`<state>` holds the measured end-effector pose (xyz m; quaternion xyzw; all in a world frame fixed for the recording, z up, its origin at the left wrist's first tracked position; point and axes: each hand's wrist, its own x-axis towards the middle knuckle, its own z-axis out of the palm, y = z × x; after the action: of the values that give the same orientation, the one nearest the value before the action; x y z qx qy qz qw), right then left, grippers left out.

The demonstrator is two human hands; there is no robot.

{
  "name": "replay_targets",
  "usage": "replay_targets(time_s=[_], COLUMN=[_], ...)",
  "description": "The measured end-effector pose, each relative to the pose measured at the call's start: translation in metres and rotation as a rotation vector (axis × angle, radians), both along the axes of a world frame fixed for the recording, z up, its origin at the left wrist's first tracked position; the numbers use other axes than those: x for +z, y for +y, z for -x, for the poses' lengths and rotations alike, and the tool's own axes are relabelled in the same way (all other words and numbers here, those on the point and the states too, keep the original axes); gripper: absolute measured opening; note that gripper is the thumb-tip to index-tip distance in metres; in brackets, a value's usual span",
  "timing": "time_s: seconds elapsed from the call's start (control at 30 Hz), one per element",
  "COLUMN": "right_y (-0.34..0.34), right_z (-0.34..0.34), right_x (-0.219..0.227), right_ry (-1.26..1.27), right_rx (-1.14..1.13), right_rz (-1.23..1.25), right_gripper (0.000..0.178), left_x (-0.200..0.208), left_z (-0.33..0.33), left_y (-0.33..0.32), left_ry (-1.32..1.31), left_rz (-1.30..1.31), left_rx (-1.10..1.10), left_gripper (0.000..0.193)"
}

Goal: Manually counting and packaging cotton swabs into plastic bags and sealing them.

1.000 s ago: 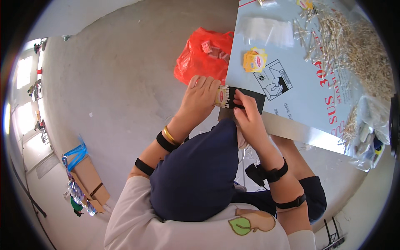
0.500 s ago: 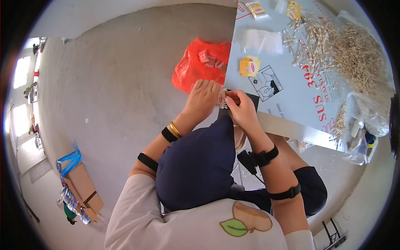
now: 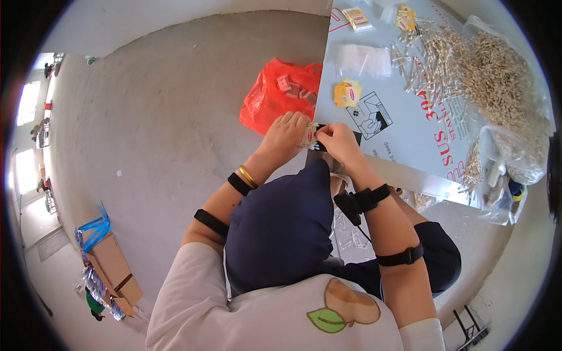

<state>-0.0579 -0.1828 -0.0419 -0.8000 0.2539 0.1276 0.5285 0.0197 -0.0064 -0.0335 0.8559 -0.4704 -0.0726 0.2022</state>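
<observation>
At the table's left edge, my left hand point(image 3: 284, 138) is closed on a small clear packet of cotton swabs point(image 3: 308, 136) with a yellowish printed card in it. White swab tips show at the packet's sides. My right hand point(image 3: 342, 146) pinches at the packet's right edge, thumb and fingers together; exactly what lies between the fingertips is hidden. A dark flat piece point(image 3: 322, 144) sits behind and below the packet. On the table, loose cotton swabs point(image 3: 442, 55) spread beside a large heap of swabs point(image 3: 500, 76). Several yellow cards point(image 3: 348, 93) lie nearer my hands.
A red plastic bag point(image 3: 266, 96) with small reddish packs hangs against the table's left side. Clear plastic sleeves point(image 3: 363, 60) and a stack of packets point(image 3: 357, 19) lie farther back. A clear bag point(image 3: 512, 155) is at the right. Cardboard boxes point(image 3: 111, 260) stand on the floor at left.
My right hand has turned and its fingers have closed in at the packet's right edge. My left hand still holds the packet in nearly the same place. The view has shifted slightly.
</observation>
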Motion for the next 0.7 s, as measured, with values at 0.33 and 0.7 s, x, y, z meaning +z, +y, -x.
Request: replay_targets(time_s=[0.33, 0.7], right_y=[0.000, 0.015], right_z=[-0.006, 0.028], right_x=[0.006, -0.002], right_ry=[0.005, -0.312], right_rx=[0.065, -0.052], right_rz=[0.121, -0.088], right_gripper=[0.029, 0.051], left_x=[0.000, 0.007], left_z=[0.001, 0.005], left_y=[-0.001, -0.004], left_ry=[0.066, -0.166], left_rz=[0.068, -0.054], left_rx=[0.017, 0.028], left_gripper=[0.057, 0.047])
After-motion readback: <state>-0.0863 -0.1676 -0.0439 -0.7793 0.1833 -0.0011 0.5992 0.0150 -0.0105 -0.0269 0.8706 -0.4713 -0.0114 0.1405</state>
